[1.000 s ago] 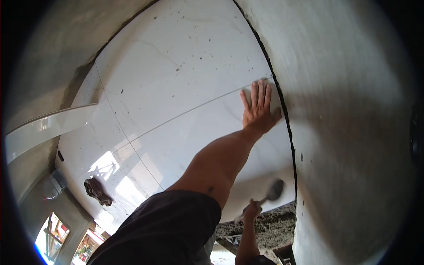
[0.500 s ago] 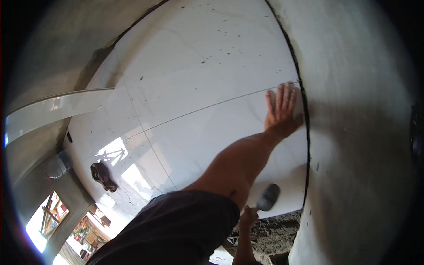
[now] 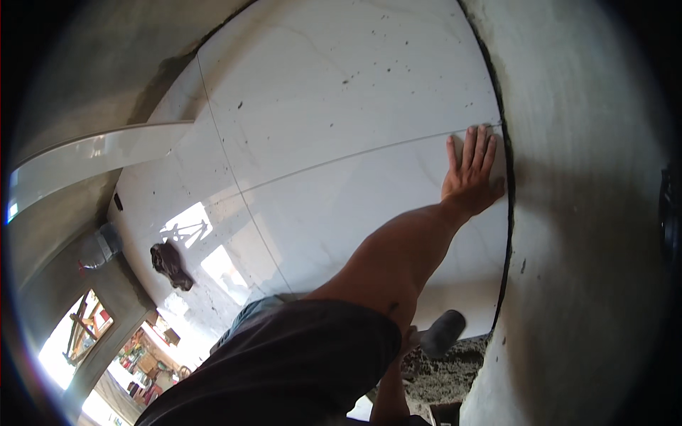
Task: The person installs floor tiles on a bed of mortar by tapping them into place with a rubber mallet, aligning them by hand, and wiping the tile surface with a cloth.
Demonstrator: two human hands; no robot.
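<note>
My left hand (image 3: 469, 170) lies flat with fingers spread on a glossy white marble-look tile (image 3: 362, 184), against its right edge beside a dark gap along the wall and just below a grout line. Lower down, my right hand (image 3: 407, 341), partly hidden behind my left arm, grips a black-headed rubber mallet (image 3: 442, 334), its head above the tile's bottom edge. Below that edge lies rough grey mortar (image 3: 437, 376).
Curved-looking grey walls (image 3: 575, 213) border the tiles. A long pale strip (image 3: 85, 156) juts in from the left. A dark crumpled item (image 3: 170, 266) lies on the tiles; a clear plastic container (image 3: 105, 245) is beside them. Window openings (image 3: 85, 326) show at lower left.
The view has shifted, putting tiles and left hand farther right. My left hand stays pressed at the same spot on the tile. The mallet head has moved and now sits lower, near the edge.
</note>
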